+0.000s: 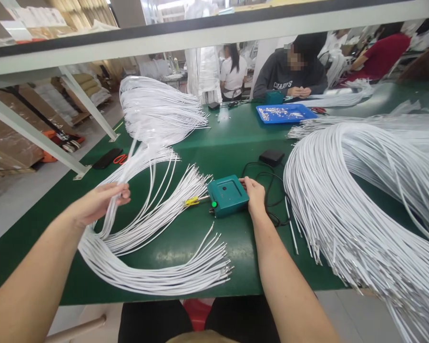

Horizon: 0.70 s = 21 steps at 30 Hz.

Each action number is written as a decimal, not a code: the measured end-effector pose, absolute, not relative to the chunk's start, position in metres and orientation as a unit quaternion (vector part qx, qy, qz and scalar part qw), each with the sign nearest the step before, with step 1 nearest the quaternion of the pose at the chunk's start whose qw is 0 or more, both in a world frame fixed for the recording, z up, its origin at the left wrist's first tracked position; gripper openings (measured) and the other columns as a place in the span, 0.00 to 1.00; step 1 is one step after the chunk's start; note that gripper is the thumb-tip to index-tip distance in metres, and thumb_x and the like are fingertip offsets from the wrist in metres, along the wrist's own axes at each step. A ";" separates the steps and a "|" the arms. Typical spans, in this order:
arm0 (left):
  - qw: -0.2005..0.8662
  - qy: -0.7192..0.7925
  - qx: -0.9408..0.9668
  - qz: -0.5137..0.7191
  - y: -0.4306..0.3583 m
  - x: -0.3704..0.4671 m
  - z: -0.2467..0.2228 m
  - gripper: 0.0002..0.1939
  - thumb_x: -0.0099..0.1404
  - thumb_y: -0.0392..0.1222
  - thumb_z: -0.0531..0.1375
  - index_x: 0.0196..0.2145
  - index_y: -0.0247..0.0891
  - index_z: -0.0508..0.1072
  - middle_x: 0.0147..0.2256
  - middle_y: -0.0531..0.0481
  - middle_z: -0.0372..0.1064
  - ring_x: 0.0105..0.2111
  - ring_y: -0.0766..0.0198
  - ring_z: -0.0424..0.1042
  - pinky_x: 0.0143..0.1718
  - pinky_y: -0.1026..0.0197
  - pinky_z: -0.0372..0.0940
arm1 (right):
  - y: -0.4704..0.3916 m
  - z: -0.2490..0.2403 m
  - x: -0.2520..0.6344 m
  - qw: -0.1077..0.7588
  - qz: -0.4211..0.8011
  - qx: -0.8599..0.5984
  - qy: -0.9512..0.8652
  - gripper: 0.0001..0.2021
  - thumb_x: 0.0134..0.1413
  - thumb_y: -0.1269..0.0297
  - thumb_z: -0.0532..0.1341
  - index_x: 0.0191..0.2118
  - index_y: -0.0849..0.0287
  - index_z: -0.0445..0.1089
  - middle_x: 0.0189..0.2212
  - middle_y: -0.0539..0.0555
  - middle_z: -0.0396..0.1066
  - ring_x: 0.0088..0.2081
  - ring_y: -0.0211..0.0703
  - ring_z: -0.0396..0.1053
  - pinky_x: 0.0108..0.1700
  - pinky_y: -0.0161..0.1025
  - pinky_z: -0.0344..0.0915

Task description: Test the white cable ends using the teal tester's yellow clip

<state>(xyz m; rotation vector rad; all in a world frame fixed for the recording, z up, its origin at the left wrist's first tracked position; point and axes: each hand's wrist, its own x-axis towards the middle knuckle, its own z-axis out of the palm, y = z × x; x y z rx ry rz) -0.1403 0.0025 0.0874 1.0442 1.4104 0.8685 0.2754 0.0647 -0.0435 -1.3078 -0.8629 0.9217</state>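
Note:
My left hand [105,200] is closed round several white cables at the left, which run up toward a large white bundle [157,109]. On the green table, loose cables curve below it, their ends fanned toward the middle [196,183] and front [214,267]. A teal box [228,195] with a green button and a yellow-tipped piece [192,202] on its left side sits at the centre. My right hand [253,191] touches the right edge of that box; its fingertips are partly hidden behind it.
A big pile of white cables [329,190] covers the right side. Behind the box are a black block [271,157] with black cords and a blue tray [286,113] of small parts. A shelf frame [71,119] stands left. People sit across the table.

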 end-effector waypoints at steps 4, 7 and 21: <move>0.523 0.529 0.448 0.496 0.002 -0.146 0.137 0.20 0.46 0.47 0.72 0.35 0.40 0.72 0.20 0.60 0.62 0.21 0.73 0.56 0.48 0.57 0.64 | 0.064 -0.042 0.274 0.619 0.397 -0.573 -0.363 0.19 0.44 0.48 0.61 0.29 0.60 0.76 0.27 0.55 0.77 0.30 0.45 0.72 0.33 0.38 0.67; 0.485 0.440 0.500 0.567 -0.002 -0.126 0.174 0.17 0.48 0.47 0.70 0.35 0.41 0.72 0.17 0.60 0.56 0.18 0.73 0.51 0.43 0.58 0.67 | 0.062 -0.040 0.274 0.619 0.391 -0.575 -0.364 0.18 0.44 0.48 0.61 0.28 0.60 0.77 0.27 0.55 0.77 0.30 0.45 0.72 0.33 0.38 0.67; 0.737 0.396 0.384 0.391 -0.033 -0.037 0.100 0.10 0.58 0.44 0.65 0.33 0.36 0.72 0.22 0.57 0.63 0.12 0.84 0.46 0.11 0.78 0.49 | 0.036 -0.005 0.256 0.611 0.195 -0.563 -0.522 0.20 0.59 0.51 0.53 0.35 0.60 0.75 0.35 0.57 0.77 0.38 0.46 0.72 0.45 0.44 0.66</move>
